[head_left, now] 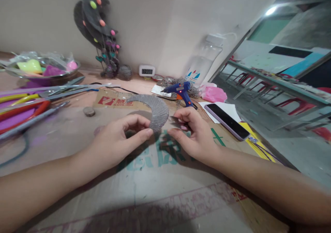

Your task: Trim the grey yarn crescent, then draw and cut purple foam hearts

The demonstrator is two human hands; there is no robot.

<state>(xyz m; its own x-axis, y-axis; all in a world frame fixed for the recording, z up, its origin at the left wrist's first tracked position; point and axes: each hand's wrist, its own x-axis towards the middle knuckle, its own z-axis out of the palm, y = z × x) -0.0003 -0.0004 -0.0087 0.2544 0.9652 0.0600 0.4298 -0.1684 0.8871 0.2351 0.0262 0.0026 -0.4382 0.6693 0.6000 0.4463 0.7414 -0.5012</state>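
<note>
A crescent moon (158,114) wrapped in grey yarn is held up at its lower end between the thumb and fingers of my left hand (116,141). Its pointed tip curves away to the left. Just right of the crescent, my right hand (196,134) is closed around a pair of small metal snips (177,122), their blades pointing left towards the yarn and apart from my left hand. The handle end of the snips is mostly hidden in my fingers. Behind the hands, a blue hot glue gun (182,89) stands with a small red light on it.
Cardboard (144,184) covers the table. To the left lie pliers (26,112) and a metal bowl (15,72) with bright pieces. A decorated moon hanging (94,22), a digital timer (147,70) and a water bottle (204,62) are at the wall. A phone (227,120) lies right.
</note>
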